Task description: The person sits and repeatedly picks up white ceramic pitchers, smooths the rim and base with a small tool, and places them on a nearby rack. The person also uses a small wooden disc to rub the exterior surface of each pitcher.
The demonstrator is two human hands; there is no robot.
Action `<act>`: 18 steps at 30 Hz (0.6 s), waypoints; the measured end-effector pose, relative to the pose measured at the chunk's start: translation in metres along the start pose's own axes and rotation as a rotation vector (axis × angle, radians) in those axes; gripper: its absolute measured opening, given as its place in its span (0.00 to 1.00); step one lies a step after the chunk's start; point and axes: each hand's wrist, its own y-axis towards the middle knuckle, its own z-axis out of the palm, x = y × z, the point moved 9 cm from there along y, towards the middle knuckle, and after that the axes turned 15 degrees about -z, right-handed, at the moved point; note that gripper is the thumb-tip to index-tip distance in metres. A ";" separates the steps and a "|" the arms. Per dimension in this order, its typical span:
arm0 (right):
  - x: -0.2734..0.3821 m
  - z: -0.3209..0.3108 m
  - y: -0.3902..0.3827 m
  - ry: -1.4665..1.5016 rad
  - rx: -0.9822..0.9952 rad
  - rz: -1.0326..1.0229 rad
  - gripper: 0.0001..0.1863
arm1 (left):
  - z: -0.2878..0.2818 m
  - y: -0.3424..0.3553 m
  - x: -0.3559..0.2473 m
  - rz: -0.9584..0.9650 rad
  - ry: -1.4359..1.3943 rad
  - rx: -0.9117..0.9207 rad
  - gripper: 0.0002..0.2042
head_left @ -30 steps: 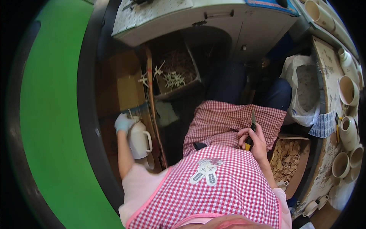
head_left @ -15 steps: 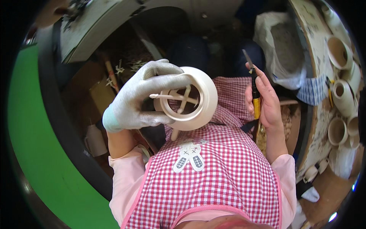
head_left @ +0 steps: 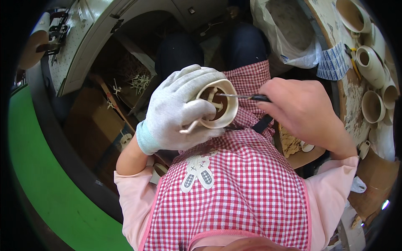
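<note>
My left hand [head_left: 178,106], in a pale grey knit glove with a mint cuff, is closed round a cream hollow vessel [head_left: 231,113] with its round mouth turned up toward me. Branching cream rods [head_left: 215,100] show inside that mouth, and my gloved thumb reaches over its rim. A thin cream piece [head_left: 190,126] sticks out below the thumb. My bare right hand [head_left: 303,111] grips a slim knife [head_left: 260,98] by its black handle. The blade points left and its tip lies in the mouth, by the rods. The rest of the handle is hidden by my fingers.
On the right, a worn bench [head_left: 355,94] bears several cream hollow pieces [head_left: 372,106] and yellow-handled pliers [head_left: 352,60]. A clear plastic bag [head_left: 289,31] hangs beside it. Cream scraps [head_left: 136,75] lie at the far left, past a green surface [head_left: 50,175].
My right hand has moved left and turned, bringing the knife blade into the vessel's mouth. The left hand has turned the vessel, and its thumb now lies over the rim.
</note>
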 end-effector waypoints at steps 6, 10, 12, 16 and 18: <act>0.016 0.040 0.007 -0.316 -0.019 -0.013 0.10 | 0.034 -0.004 -0.021 0.091 0.160 0.115 0.19; -0.018 0.116 -0.046 0.006 0.237 0.368 0.14 | 0.107 -0.002 -0.034 0.085 0.280 0.121 0.13; -0.022 0.144 -0.072 0.241 0.281 0.526 0.18 | 0.157 -0.010 -0.045 0.154 0.400 0.269 0.10; -0.009 0.169 -0.114 0.879 0.238 0.774 0.27 | 0.179 -0.029 -0.053 0.232 0.521 0.241 0.09; 0.001 0.174 -0.128 1.189 0.221 0.942 0.32 | 0.162 -0.036 -0.057 0.212 0.486 0.112 0.09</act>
